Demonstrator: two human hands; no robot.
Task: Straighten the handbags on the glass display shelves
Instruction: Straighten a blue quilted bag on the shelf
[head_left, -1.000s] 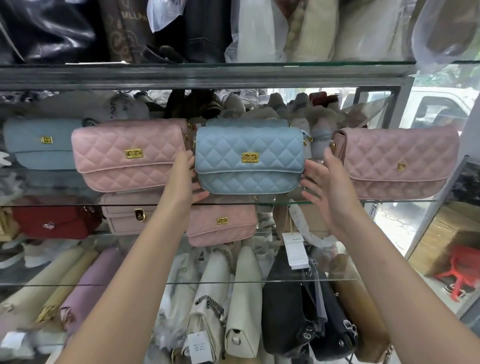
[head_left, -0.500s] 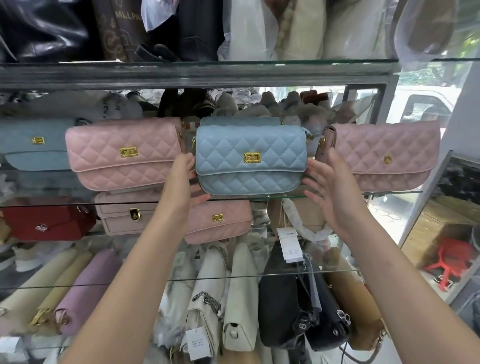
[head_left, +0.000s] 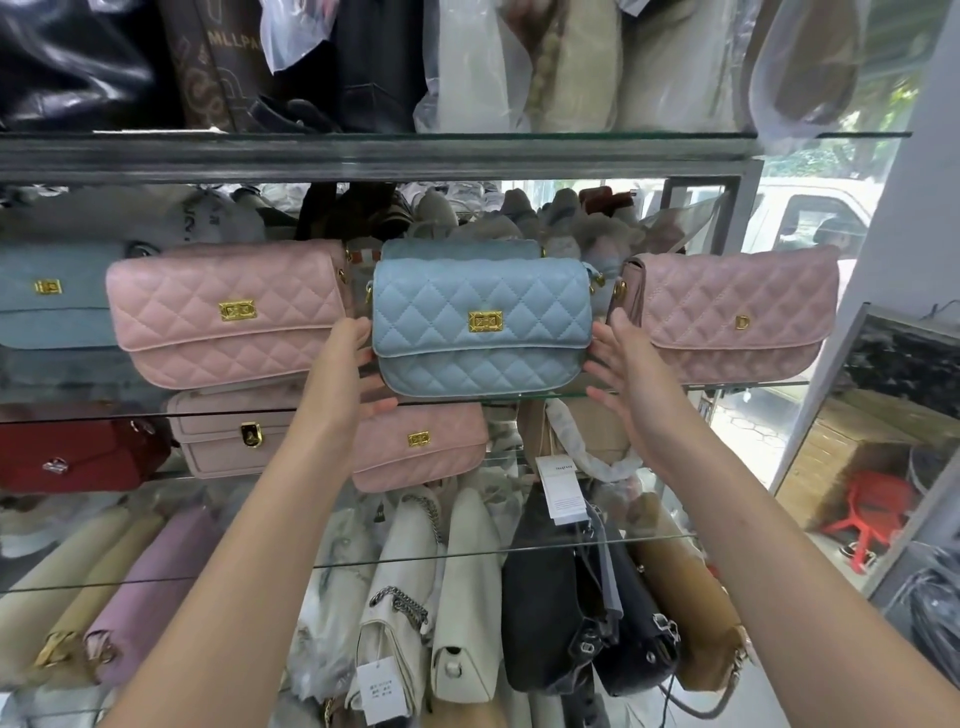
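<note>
My two bare arms reach up to a glass display shelf (head_left: 737, 386) crowded with handbags. A pale blue quilted handbag (head_left: 480, 358) with a gold turn-lock clasp (head_left: 485, 322) stands upright in the middle of the shelf, facing me, with its base at the front edge of the glass.

My left hand (head_left: 345, 374) is at the bag's left end, with its fingers (head_left: 358, 332) straight and close together against the side and the thumb pointing out under the bottom corner. My right hand (head_left: 628, 384) is at the bag's right end, with its fingers (head_left: 605, 338) straight and slightly spread, their tips touching the side. Neither hand is curled around the bag. It sits between my two flat palms.

A pink quilted handbag (head_left: 228, 312) with the same kind of clasp stands just to the left, tilted slightly. A dusty pink quilted handbag (head_left: 737, 312) stands just to the right. The top of a second blue bag (head_left: 457, 249) shows directly behind the one between my hands, and another pale blue bag (head_left: 52, 296) sits at the far left.

On the shelf below are a red bag (head_left: 72, 452), a boxy beige bag (head_left: 234, 436) and a smaller pink quilted bag (head_left: 421, 447). Lower still stand cream bags (head_left: 400, 587) with chain straps and black bags (head_left: 556, 613), with a white paper tag (head_left: 563, 493) hanging above them.
</note>
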